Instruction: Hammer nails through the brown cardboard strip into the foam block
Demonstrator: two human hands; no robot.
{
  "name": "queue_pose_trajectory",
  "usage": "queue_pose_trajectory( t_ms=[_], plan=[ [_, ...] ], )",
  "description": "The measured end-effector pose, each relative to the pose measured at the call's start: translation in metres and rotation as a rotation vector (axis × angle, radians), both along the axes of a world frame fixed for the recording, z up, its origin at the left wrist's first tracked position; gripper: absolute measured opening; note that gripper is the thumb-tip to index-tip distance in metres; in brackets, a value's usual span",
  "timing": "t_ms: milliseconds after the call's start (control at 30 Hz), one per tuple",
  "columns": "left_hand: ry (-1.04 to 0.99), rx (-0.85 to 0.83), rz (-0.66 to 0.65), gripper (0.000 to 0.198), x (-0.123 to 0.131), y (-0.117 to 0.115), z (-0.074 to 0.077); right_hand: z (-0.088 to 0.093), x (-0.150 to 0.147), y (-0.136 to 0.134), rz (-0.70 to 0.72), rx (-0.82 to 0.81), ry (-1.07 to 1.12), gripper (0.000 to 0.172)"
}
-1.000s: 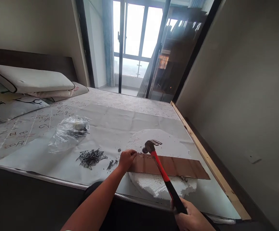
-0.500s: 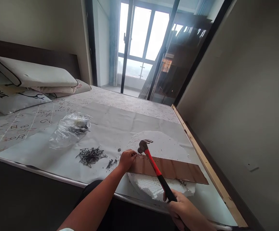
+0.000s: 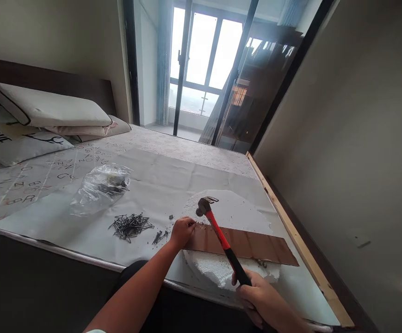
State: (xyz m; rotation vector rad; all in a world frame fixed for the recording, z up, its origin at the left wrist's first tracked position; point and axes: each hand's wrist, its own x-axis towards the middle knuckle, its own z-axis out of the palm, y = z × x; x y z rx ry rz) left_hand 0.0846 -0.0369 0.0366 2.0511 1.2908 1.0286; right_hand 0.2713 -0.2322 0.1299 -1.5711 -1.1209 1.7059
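Note:
My right hand [image 3: 261,296] is wrapped round the black grip of a claw hammer [image 3: 221,236] with a red shaft. The hammer's head hangs above the left end of a brown board [image 3: 244,245], close to my left hand [image 3: 182,232]. That hand rests at the board's left end with thumb and fingers pinched together. What they pinch, if anything, is too small to make out. Under the board lies a round slab of white foam [image 3: 221,208], broken along its near edge. Left of my left hand are a few loose nails [image 3: 158,237] and a larger nail pile [image 3: 130,226].
A clear plastic bag [image 3: 102,187] with dark contents lies beyond the nails on a pale sheet [image 3: 162,171] spread over the mattress. A wooden strip [image 3: 294,240] runs along the bed's right edge. Pillows [image 3: 48,108] lie at the headboard, far left.
The hammer has risen slightly, its head shifting a little up and left. My left hand and the board stay in place.

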Motion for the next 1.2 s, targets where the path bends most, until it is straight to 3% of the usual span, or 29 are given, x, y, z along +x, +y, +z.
queue_pose_trajectory(
  t_ms=[267, 433, 667, 833, 1000, 1200],
  plan=[
    [0.014, -0.019, 0.005, 0.015, 0.0, -0.002, 0.0, 0.003, -0.002, -0.002, -0.004, 0.042, -0.019, 0.024],
    [0.037, -0.017, 0.018, 0.016, 0.0, 0.0, -0.003, -0.005, -0.005, 0.001, 0.02, -0.004, -0.034, 0.021],
    [0.015, -0.014, 0.01, 0.014, 0.0, 0.0, -0.003, -0.004, -0.003, 0.0, -0.096, 0.052, -0.035, 0.025],
    [0.032, -0.032, 0.012, 0.015, 0.0, 0.0, -0.002, -0.013, -0.002, 0.003, -0.012, 0.002, -0.082, 0.024],
    [0.021, -0.034, 0.005, 0.016, -0.001, 0.0, -0.002, -0.007, -0.003, 0.003, -0.056, 0.047, -0.088, 0.02],
    [0.04, -0.046, 0.015, 0.018, 0.0, 0.001, -0.005, -0.01, -0.007, 0.003, 0.015, -0.019, -0.125, 0.024]
  ],
)
